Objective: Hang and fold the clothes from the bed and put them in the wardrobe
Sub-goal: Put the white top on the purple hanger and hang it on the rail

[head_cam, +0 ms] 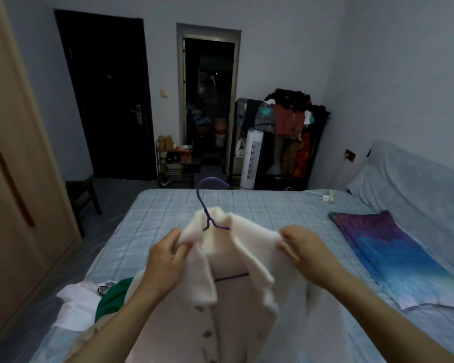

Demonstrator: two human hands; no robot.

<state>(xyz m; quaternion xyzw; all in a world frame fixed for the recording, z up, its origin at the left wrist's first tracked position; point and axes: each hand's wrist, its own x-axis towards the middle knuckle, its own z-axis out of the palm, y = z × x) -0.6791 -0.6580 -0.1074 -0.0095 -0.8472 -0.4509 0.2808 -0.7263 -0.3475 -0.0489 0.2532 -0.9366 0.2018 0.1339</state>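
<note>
Cream fleece coat (236, 297) held up over the near end of the bed (273, 205), on a purple wire hanger (207, 205) whose hook rises above the collar. Left hand (165, 260) pinches the left shoulder; right hand (304, 250) pinches the right shoulder. Green garment (113, 297) and white garment (76, 305) lie near left on the bed. Wardrobe (11, 179) stands far left.
</note>
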